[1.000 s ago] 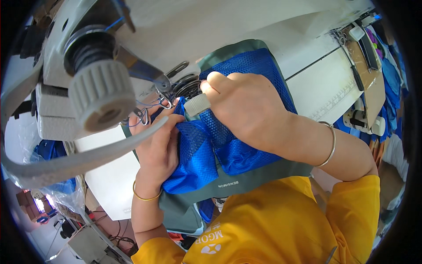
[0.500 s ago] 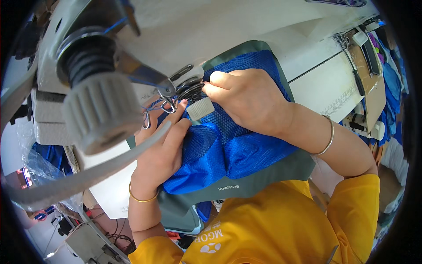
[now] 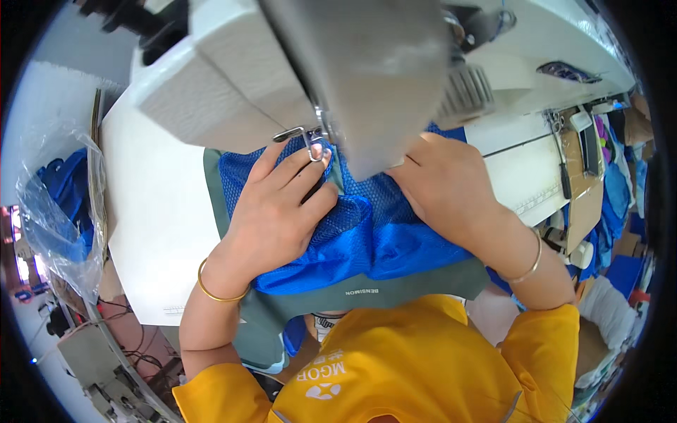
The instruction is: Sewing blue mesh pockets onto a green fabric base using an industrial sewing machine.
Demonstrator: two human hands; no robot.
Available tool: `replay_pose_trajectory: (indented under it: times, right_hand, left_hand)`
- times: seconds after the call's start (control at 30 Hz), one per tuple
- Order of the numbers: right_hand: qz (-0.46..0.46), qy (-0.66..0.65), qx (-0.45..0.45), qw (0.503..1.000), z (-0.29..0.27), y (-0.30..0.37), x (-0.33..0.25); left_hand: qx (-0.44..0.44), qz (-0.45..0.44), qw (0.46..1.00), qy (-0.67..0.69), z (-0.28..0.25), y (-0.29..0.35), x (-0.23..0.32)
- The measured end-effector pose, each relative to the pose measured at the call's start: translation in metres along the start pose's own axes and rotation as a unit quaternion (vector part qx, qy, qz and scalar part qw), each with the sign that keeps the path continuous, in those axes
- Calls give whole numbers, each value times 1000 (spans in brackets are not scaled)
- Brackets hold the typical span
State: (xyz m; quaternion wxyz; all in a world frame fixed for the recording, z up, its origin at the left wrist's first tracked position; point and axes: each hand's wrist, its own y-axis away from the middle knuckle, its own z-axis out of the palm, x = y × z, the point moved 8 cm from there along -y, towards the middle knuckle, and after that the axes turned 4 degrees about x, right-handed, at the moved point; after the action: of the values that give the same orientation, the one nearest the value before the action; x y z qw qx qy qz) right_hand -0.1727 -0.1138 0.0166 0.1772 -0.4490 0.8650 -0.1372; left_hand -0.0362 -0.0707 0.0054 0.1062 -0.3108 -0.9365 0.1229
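A blue mesh fabric piece (image 3: 352, 240), gathered into folds, lies over a grey-green fabric panel (image 3: 416, 282) under a sewing machine (image 3: 367, 63). My left hand (image 3: 278, 204) rests on the mesh with its fingers stretched toward the wire guide by the needle area. Its fingertips partly pass behind that metal guide (image 3: 315, 151). On the other side, my right hand (image 3: 451, 176) is closed on the mesh, fingers curled. The machine head covers some of its fingertips. The needle itself is hidden from me.
The white tabletop (image 3: 159, 233) extends to both sides. At the right edge lie scissors (image 3: 555, 121), a black-handled tool (image 3: 565, 180) and piled blue fabric (image 3: 617, 194). A clear plastic bag with blue cloth (image 3: 67, 211) hangs at the left.
The view has shifted, so the machine head now covers the upper middle. My left hand's fingers have spread flatter on the mesh; my right hand remains closed on the fabric.
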Motion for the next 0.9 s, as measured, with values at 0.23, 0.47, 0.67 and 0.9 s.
replay_pose_trajectory:
  times: [0.23, 0.47, 0.67, 0.9]
  right_hand:
    - [180, 131, 101, 970, -69, 87, 66]
    - [315, 372, 12, 873, -116, 183, 172]
    - [256, 73, 109, 958, -97, 111, 95]
    - [209, -351, -21, 912, 11, -1, -18]
  left_hand:
    - [23, -6, 999, 30, -6, 12, -3]
    - [8, -22, 1000, 17, -10, 5, -6]
    - [45, -12, 994, 97, -12, 2, -8]
    - [58, 1, 991, 120, -11, 3, -12]
